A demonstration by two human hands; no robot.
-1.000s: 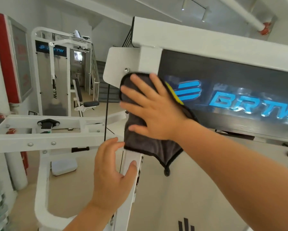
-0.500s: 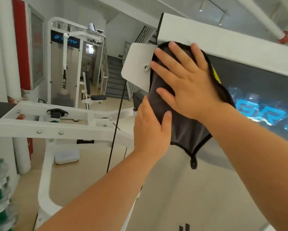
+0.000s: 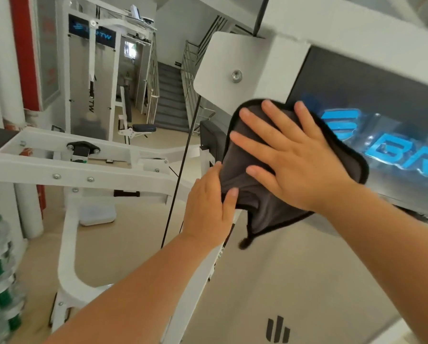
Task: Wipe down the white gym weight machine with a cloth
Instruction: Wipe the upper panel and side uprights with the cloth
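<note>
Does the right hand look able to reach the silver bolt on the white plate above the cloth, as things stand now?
Probably yes. The right hand lies flat on the cloth, and the silver bolt sits just above, with only bare white plate between them.

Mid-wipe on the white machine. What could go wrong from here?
1. The right hand presses the cloth with flat, spread fingers, gripping nothing; it may slip off and drop.
2. The cloth's loose bottom corner and loop dangle free beside the white upright; a snag seems possible.
3. The wipe may stray onto the black logo panel, smearing it.
</note>
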